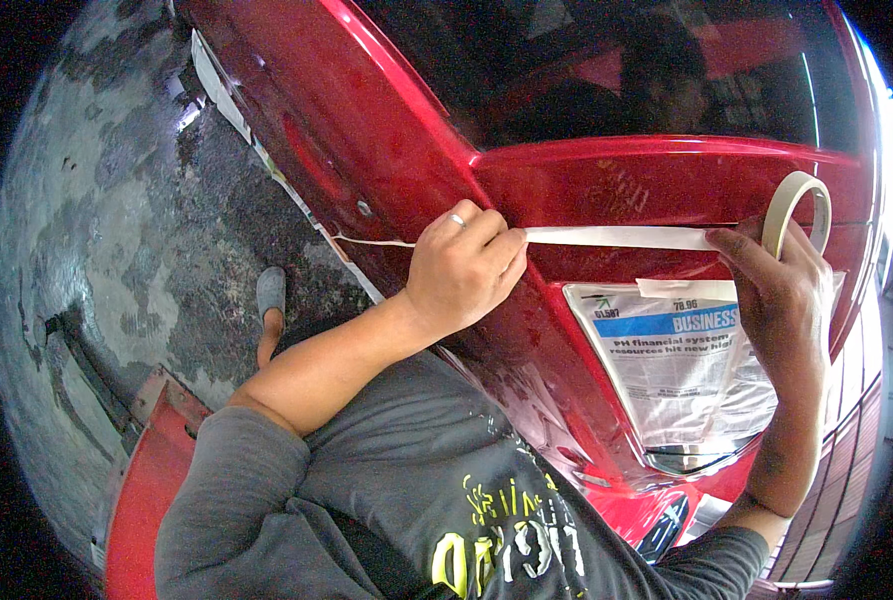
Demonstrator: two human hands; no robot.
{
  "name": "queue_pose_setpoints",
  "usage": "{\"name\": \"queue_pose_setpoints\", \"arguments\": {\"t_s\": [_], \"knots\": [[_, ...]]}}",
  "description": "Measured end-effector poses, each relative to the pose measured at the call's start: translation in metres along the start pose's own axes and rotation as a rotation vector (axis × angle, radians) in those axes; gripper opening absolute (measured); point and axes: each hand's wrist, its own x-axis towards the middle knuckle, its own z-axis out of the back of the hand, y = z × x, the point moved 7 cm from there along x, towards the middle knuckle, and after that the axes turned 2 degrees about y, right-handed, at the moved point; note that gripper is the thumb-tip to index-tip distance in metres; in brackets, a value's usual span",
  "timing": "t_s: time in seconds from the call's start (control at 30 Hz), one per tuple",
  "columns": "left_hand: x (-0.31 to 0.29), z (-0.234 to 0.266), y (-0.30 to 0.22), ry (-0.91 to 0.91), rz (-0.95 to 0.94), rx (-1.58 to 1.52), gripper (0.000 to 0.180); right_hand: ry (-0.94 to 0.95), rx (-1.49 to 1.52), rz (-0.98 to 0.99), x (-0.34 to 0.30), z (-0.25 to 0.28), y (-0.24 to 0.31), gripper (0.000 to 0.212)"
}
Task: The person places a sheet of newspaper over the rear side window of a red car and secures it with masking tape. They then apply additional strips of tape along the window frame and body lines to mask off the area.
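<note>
My left hand [466,262], a ring on one finger, is closed with its fingertips pinching a strip of masking tape [616,237] against the red car body [586,205]. The strip runs nearly straight to the right, below the dark window. At its other end my right hand [781,285] grips it near the thumb, with the cream tape roll [778,215] held upright in the same hand. Left of my left hand a thin pale strip [371,242] continues to the panel's edge. Newspaper under clear plastic [656,375] covers an area below, partly hidden by my right hand and forearm.
A dark glass window [566,70] lies above the strip. White masking paper [221,95] edges the car's left side. On the stained concrete floor [106,220] stands a foot in a grey clog [271,290]. A red panel [156,480] is at lower left.
</note>
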Motion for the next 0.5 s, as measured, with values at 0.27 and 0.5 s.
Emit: {"name": "queue_pose_setpoints", "arguments": {"t_s": [0.27, 0.5], "knots": [[0.0005, -0.0025, 0.0002, 0.029, 0.049, -0.044, 0.02, 0.014, 0.061, 0.094, 0.0021, -0.0023, -0.0084, 0.023], [0.0062, -0.0043, -0.0062, -0.004, 0.064, -0.086, 0.025, -0.02, 0.032, 0.103, -0.0028, -0.0036, -0.0076, 0.021]]}}
